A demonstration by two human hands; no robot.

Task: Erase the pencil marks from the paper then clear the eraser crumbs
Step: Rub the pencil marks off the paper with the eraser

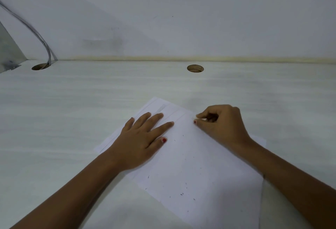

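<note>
A white sheet of paper [196, 165] lies tilted on the pale desk [72, 110]. Faint pencil lines [174, 117] run along its far corner. Small dark eraser crumbs [181, 194] are scattered over the near part of the sheet. My left hand [141, 138] lies flat on the paper's left side, fingers spread, pressing it down. At the paper's far right edge my right hand [221, 125] is curled, its fingertips pinched on a small white eraser [202, 119] that is mostly hidden by the fingers.
Two round cable holes [195, 68] [40, 66] sit near the desk's back edge. Grey cables [36, 34] drop into the left hole. A white wall [181, 19] rises directly behind the desk. A metal bracket [9, 54] stands at the far left.
</note>
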